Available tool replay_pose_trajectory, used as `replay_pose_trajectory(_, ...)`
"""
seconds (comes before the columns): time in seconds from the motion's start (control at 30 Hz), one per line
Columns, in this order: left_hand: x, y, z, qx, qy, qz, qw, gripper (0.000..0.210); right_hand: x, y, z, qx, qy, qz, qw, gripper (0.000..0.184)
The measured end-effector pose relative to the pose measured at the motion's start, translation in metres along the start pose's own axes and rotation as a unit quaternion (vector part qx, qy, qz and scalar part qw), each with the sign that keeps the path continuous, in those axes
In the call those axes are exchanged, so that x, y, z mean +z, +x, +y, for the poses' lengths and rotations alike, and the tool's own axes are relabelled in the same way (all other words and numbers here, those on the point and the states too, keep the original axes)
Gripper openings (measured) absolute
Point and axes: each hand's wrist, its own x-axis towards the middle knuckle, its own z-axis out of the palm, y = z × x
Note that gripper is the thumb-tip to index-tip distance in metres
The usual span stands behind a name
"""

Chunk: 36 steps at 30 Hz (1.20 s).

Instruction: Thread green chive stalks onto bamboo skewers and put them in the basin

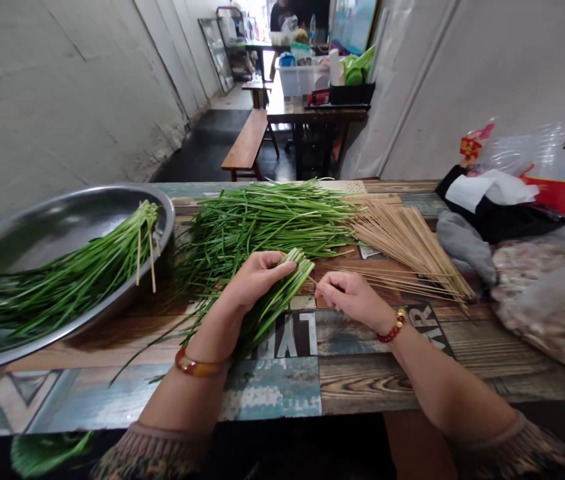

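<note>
Left hand (pixel 255 280) closed around a small bundle of garlic chives (pixel 282 287) low over the patterned table (pixel 272 387), right hand (pixel 347 297) pinching a bamboo skewer (pixel 318 287) at the cut ends, liable to split stalks or prick a finger if angled off.

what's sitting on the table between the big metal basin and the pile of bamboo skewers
In the head view, a loose heap of green chives lies on the table between the metal basin and the bamboo skewers.

A single head-worn camera looks forward and down, close over the table (pixel 272 387), toward a far corridor
</note>
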Motion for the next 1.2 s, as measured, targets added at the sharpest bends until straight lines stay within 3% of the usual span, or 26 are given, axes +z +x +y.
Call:
replay_pose_trajectory(0.13, 0.000, -0.001, -0.001, -0.004, 0.000, -0.005, 1.000, 0.044, 0.001, -0.003, -0.003, -0.042, -0.058, 0.034, 0.997, 0.026)
replay_pose_trajectory(0.53, 0.004, -0.002, -0.003, -0.017, -0.008, -0.015, 1.000, 0.045, 0.012, -0.007, -0.001, -0.059, -0.100, 0.089, 0.989, 0.029)
replay_pose_trajectory(0.73, 0.010, 0.000, -0.005, -0.010, 0.007, -0.051, 0.999, 0.044, 0.012, -0.006, 0.000, -0.038, -0.052, 0.075, 0.995, 0.026)
replay_pose_trajectory(0.9, 0.011, 0.000, -0.005, -0.003, 0.023, -0.039, 0.999, 0.042, 0.011, -0.006, 0.000, -0.020, -0.024, 0.057, 0.998, 0.027)
replay_pose_trajectory(1.07, 0.009, 0.000, -0.004, -0.005, 0.037, -0.044, 0.998, 0.043, 0.003, -0.003, 0.005, 0.019, 0.053, -0.015, 0.998, 0.029)
replay_pose_trajectory(1.2, 0.013, 0.002, -0.004, -0.001, 0.055, -0.065, 0.996, 0.041, 0.000, 0.002, 0.012, 0.049, 0.148, 0.070, 0.985, 0.033)
